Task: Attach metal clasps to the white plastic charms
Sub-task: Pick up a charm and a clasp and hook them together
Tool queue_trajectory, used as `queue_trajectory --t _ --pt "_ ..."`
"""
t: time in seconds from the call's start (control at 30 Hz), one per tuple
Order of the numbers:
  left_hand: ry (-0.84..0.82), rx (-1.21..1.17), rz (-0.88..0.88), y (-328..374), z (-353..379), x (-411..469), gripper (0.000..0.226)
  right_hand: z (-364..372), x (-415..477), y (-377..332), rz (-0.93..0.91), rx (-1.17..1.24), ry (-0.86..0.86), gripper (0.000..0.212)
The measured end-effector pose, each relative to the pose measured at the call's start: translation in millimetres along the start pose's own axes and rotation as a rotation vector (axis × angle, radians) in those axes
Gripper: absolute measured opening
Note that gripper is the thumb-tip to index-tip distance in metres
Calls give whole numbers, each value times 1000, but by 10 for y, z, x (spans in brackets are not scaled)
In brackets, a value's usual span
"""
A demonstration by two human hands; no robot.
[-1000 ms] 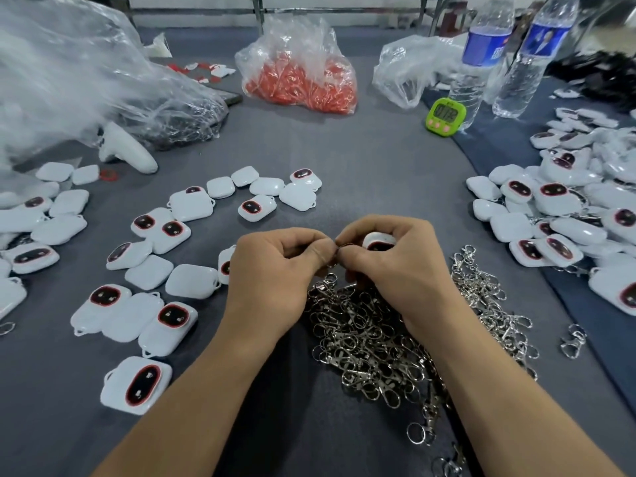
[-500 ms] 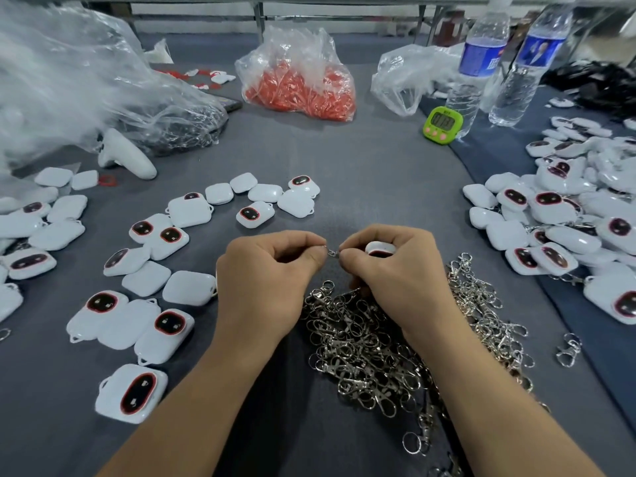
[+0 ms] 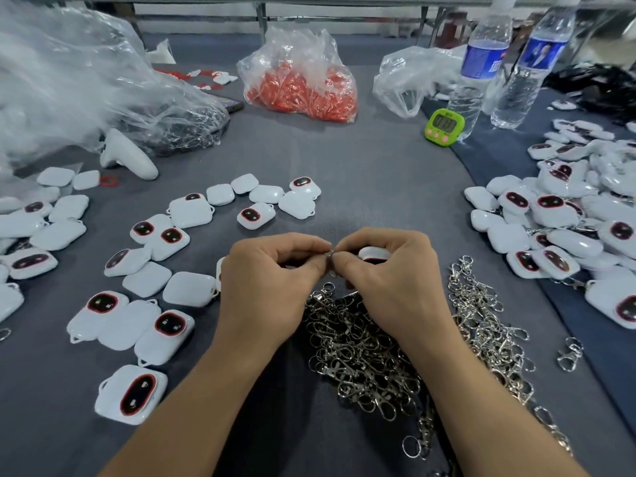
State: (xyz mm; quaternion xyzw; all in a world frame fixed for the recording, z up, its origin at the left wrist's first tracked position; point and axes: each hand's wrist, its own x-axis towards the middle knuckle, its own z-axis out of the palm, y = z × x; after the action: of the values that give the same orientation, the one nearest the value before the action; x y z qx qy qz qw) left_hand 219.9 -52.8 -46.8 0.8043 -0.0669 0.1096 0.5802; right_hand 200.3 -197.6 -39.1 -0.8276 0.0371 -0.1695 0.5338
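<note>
My left hand (image 3: 272,287) and my right hand (image 3: 389,284) meet at the table's middle, thumbs and forefingers pinching a small metal clasp ring (image 3: 329,255) between them. My right hand also grips a white plastic charm (image 3: 373,253) with a dark red-rimmed face, mostly hidden under its fingers. Below the hands lies a heap of silver metal clasps (image 3: 371,352). Loose white charms (image 3: 172,235) are spread on the left. A pile of white charms (image 3: 568,215) lies on the right, some with clasps showing among them.
At the back stand a bag of red parts (image 3: 299,87), a large clear plastic bag (image 3: 69,84), a green timer (image 3: 444,127) and two water bottles (image 3: 481,63). A white controller (image 3: 127,160) lies at the left. A stray clasp (image 3: 569,352) sits at the right.
Both hands stay together over the clasp heap. The fingertips drew slightly apart, so a bit of metal ring shows between them.
</note>
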Motion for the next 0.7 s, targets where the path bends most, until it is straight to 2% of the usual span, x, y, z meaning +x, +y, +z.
queue_trajectory --t 0.2,0.37,0.57,0.7 --pt "6 171 95 62 -16 -54 11 -20 -7 2 -18 -33 43 18" --pt "19 188 179 65 -11 -43 21 -27 -10 11 -27 -49 41 21" --pt "4 188 160 44 10 -27 21 -41 18 24 -3 55 3 19" --pt "20 138 73 27 16 2 19 -26 16 24 -8 94 -31 20"
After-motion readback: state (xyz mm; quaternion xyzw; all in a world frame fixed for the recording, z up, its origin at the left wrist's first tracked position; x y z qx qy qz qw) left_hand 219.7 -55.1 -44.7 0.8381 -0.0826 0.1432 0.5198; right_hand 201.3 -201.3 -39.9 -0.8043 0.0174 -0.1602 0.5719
